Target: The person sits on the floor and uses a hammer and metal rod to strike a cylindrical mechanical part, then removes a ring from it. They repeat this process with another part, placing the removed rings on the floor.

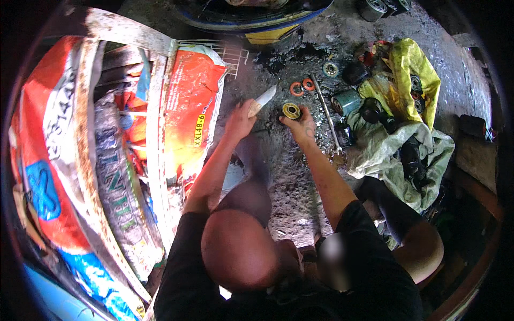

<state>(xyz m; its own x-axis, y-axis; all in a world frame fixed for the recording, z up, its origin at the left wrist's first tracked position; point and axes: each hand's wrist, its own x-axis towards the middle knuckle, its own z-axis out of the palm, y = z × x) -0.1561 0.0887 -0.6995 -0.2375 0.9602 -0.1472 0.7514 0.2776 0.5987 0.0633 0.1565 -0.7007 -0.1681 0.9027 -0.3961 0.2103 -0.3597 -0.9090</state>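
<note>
My left hand [242,120] is closed round the handle of a knife [266,97], its pale blade pointing up and to the right. In my right hand [303,128], gripped at its edge, is a round yellowish metal disc [291,111] with a hole in the middle, perhaps an end plate of an oil filter. Knife and disc are apart. Just beyond the disc, two orange-red rings [296,89] lie on the floor. A pale round plate [330,69] lies farther off. Right of my right hand stretches a long metal bar [326,115], wrench-like at its near end.
Beside the bar lie a green canister [345,102] and several black ones [370,110]. Yellow [400,64] and whitish [375,160] sacks spread at the right. A rusty white metal frame [84,123] with red printed sacks [187,107] stands at the left. A blue-rimmed round basin [251,28] sits ahead.
</note>
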